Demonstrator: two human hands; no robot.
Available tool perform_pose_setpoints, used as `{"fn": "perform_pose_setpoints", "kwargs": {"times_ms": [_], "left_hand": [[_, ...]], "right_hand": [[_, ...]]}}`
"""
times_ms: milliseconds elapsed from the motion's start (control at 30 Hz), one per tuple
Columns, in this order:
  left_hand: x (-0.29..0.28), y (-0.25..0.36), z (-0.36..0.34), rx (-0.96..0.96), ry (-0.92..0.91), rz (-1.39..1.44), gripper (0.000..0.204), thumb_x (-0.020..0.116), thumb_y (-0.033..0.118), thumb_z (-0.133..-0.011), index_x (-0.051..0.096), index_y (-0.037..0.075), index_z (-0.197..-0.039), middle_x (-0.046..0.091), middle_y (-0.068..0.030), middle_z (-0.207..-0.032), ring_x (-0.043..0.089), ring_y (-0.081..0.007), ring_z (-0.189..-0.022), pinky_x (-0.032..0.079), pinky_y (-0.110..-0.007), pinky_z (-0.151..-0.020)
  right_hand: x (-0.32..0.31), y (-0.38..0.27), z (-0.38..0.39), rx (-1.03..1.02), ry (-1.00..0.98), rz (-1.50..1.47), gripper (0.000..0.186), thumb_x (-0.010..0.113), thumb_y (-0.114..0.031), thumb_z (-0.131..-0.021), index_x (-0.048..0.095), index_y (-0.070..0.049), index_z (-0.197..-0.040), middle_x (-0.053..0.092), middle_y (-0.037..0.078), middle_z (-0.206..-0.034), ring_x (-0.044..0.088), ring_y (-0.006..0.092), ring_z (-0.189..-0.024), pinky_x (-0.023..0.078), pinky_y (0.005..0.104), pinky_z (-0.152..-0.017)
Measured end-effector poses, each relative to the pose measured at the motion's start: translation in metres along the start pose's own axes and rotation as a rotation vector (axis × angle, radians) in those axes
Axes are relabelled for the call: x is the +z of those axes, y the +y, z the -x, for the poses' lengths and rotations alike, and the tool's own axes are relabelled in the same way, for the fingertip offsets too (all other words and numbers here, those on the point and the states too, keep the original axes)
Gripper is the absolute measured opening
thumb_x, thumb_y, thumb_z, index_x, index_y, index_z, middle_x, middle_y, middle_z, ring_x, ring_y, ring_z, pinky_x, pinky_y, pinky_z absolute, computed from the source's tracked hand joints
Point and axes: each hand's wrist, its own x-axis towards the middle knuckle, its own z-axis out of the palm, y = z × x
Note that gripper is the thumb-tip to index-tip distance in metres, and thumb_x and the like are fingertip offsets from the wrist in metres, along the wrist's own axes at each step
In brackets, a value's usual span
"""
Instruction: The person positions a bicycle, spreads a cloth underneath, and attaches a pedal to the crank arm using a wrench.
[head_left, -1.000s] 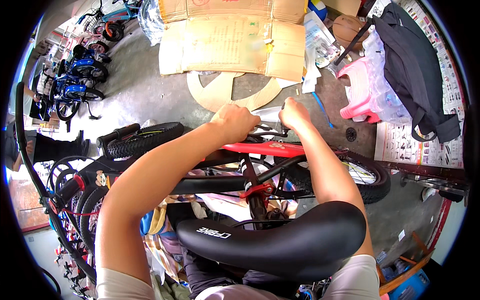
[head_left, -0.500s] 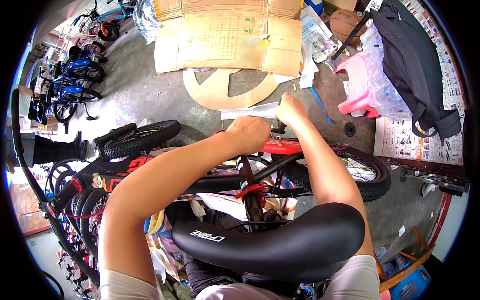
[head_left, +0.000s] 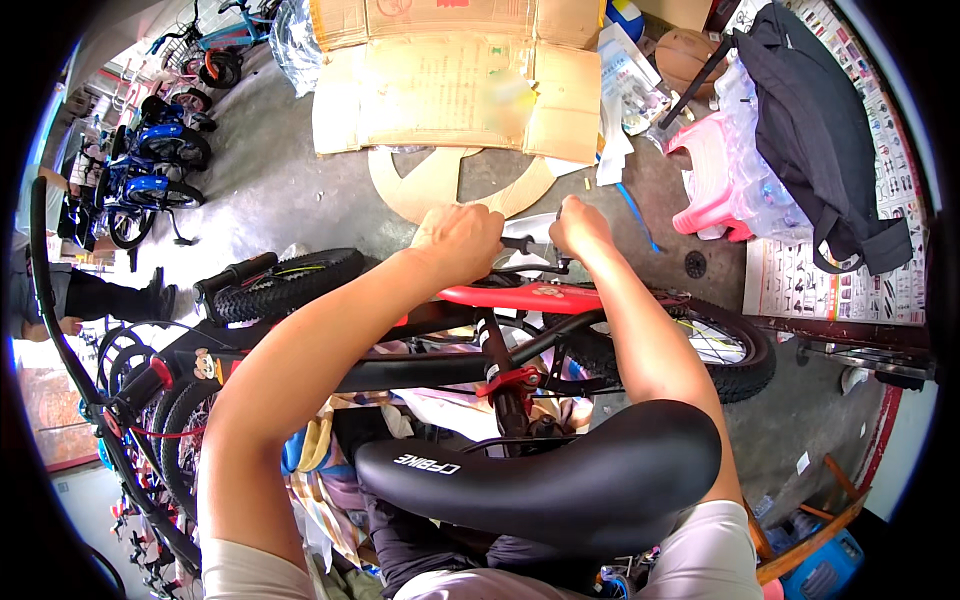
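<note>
A black bicycle frame with a red guard (head_left: 520, 297) lies across in front of me, its black saddle (head_left: 560, 480) close to my body. Beyond the frame, my left hand (head_left: 458, 243) is closed around a dark wrench (head_left: 518, 243), whose open jaw sticks out to the right of the fist. My right hand (head_left: 582, 228) is closed just above the end of the crank arm (head_left: 550, 267); what its fingers grip is mostly hidden. A red seat clamp (head_left: 512, 382) sits on the seat post between my forearms.
Flattened cardboard (head_left: 450, 90) lies on the floor ahead, with a cut cardboard ring (head_left: 400, 190) beside it. At right are a pink stool (head_left: 705, 170), a black bag (head_left: 820, 130) and a basketball (head_left: 688, 60). Blue bicycles (head_left: 160, 160) and a person's leg (head_left: 120, 295) are at left.
My left hand has moved left and slightly away from me, off the crank area, so the wrench jaw now shows. The right hand has stayed nearly in place.
</note>
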Motion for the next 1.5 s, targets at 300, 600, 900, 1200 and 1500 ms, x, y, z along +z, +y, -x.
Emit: {"fn": "perform_pose_setpoints", "kwargs": {"times_ms": [300, 600, 900, 1200, 1500], "left_hand": [[0.019, 0.022, -0.005, 0.453, 0.047, -0.157, 0.016, 0.059, 0.015, -0.086, 0.061, 0.009, -0.100, 0.068, -0.0113, -0.084, 0.071, -0.0295, -0.077, 0.057, -0.042, -0.065], [0.023, 0.053, 0.001, 0.417, 0.047, -0.130, 0.014, 0.060, 0.011, -0.084, 0.065, 0.001, -0.093, 0.065, -0.0164, -0.095, 0.071, -0.0299, -0.081, 0.058, -0.041, -0.065], [0.025, 0.060, 0.004, 0.387, -0.012, -0.093, 0.015, 0.061, 0.009, -0.081, 0.064, -0.001, -0.091, 0.067, -0.0198, -0.094, 0.072, -0.0316, -0.077, 0.058, -0.041, -0.063], [0.029, 0.060, 0.005, 0.322, 0.002, -0.049, 0.021, 0.063, 0.007, -0.078, 0.062, -0.003, -0.096, 0.066, -0.0203, -0.093, 0.071, -0.0344, -0.077, 0.058, -0.042, -0.063], [0.040, 0.054, 0.001, 0.314, -0.041, -0.009, 0.024, 0.063, 0.009, -0.081, 0.061, -0.001, -0.102, 0.066, -0.0182, -0.095, 0.071, -0.0346, -0.081, 0.057, -0.044, -0.067]], "right_hand": [[0.003, 0.002, -0.002, -0.011, 0.015, 0.010, 0.035, 0.057, -0.017, -0.084, 0.060, 0.005, -0.111, 0.067, 0.028, -0.107, 0.066, 0.0389, -0.104, 0.052, 0.0442, -0.091], [-0.001, 0.002, 0.000, -0.018, 0.034, -0.025, 0.033, 0.058, -0.016, -0.081, 0.062, 0.004, -0.107, 0.068, 0.028, -0.105, 0.067, 0.0388, -0.102, 0.053, 0.0451, -0.089], [-0.001, 0.000, 0.001, 0.004, 0.020, -0.039, 0.034, 0.057, -0.014, -0.082, 0.063, 0.004, -0.109, 0.068, 0.028, -0.107, 0.067, 0.0381, -0.103, 0.053, 0.0444, -0.090], [-0.002, -0.002, 0.005, -0.001, 0.032, -0.033, 0.035, 0.056, -0.013, -0.082, 0.061, 0.005, -0.112, 0.068, 0.028, -0.109, 0.067, 0.0374, -0.104, 0.053, 0.0435, -0.090], [-0.004, -0.003, 0.006, -0.004, 0.030, -0.044, 0.031, 0.055, -0.012, -0.082, 0.066, 0.004, -0.106, 0.069, 0.026, -0.108, 0.068, 0.0368, -0.103, 0.054, 0.0436, -0.089]]}}
